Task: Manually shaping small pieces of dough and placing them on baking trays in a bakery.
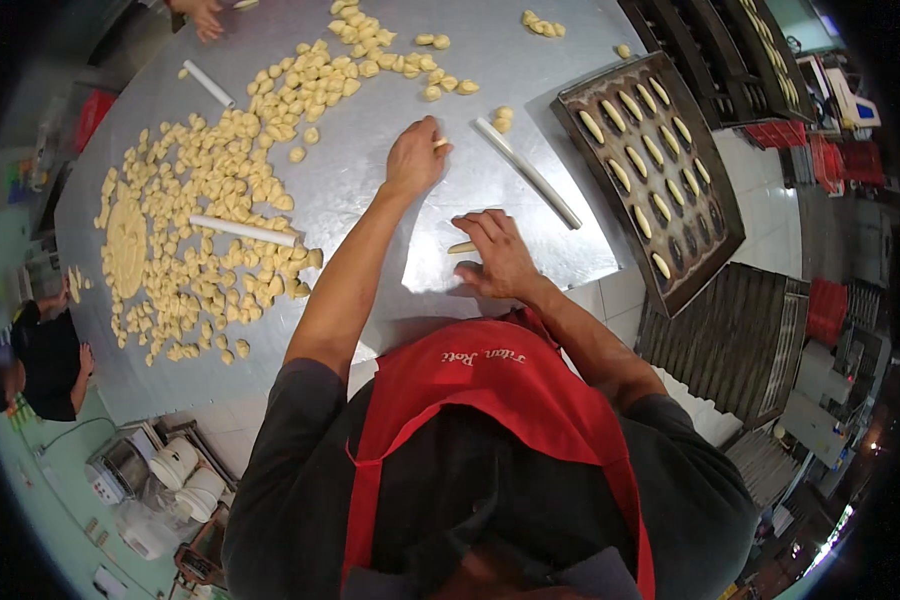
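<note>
My left hand (pixel 417 160) is closed over the metal table, its fingers curled round a small dough piece (pixel 440 143) that peeks out at the fingertips. Closer to my body, my right hand (pixel 505 260) has its fingers and thumb apart. A thin dough roll (pixel 461 248) lies on the table between them, its right end hidden by the hand. To the upper right of this hand rests a pale rolling pin (pixel 530 173), with dough balls (pixel 503 120) beside its far end.
Many dough lumps (pixel 205 180) cover the table's left, with white rolling pins (pixel 242 231) among them. A dark tray (pixel 715 262) of shaped dough sticks overhangs the right edge. Another person's hand (pixel 202 15) is at the far edge; a person in black (pixel 55 360) stands left.
</note>
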The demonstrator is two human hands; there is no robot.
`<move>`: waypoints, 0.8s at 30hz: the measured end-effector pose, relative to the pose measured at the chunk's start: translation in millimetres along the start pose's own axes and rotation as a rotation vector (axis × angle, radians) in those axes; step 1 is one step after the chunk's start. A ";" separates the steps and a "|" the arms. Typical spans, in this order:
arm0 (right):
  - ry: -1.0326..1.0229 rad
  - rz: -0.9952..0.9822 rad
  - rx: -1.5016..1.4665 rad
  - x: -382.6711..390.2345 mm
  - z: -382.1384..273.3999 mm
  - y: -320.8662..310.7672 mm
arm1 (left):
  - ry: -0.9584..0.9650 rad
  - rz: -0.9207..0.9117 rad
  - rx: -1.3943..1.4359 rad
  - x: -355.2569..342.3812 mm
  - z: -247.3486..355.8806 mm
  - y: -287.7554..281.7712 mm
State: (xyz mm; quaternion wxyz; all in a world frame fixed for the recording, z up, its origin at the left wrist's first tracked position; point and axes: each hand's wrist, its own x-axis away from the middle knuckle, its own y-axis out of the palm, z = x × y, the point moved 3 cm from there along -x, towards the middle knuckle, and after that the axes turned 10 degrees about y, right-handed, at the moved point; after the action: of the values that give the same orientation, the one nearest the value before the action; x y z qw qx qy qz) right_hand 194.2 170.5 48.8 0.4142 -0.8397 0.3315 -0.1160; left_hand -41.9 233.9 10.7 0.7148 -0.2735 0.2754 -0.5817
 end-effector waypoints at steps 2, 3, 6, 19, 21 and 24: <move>-0.008 -0.013 -0.010 10.7 18.2 2.0 | 0.058 0.132 0.001 12.6 1.9 4.2; -0.037 -0.034 -0.026 17.9 28.0 4.2 | 0.100 0.283 -0.004 21.7 -1.3 2.2; 0.021 0.128 -0.153 22.6 35.4 -14.9 | 0.294 0.348 -0.206 62.0 -18.8 -4.1; 0.843 0.360 0.521 203.0 264.3 -229.2 | -0.228 0.427 0.483 186.0 9.1 4.6; 0.808 0.301 0.609 201.6 273.0 -229.3 | -0.325 0.357 0.485 186.7 9.2 11.6; 0.964 0.246 0.712 176.5 251.5 -234.3 | -0.388 0.378 0.441 179.9 25.3 19.4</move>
State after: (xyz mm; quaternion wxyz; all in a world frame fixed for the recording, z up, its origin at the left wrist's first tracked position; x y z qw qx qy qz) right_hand 553.1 313.4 57.2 0.4834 -0.4581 0.5171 -0.5377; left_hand 20.2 62.4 1.0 0.8908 -0.1623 0.0478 -0.4218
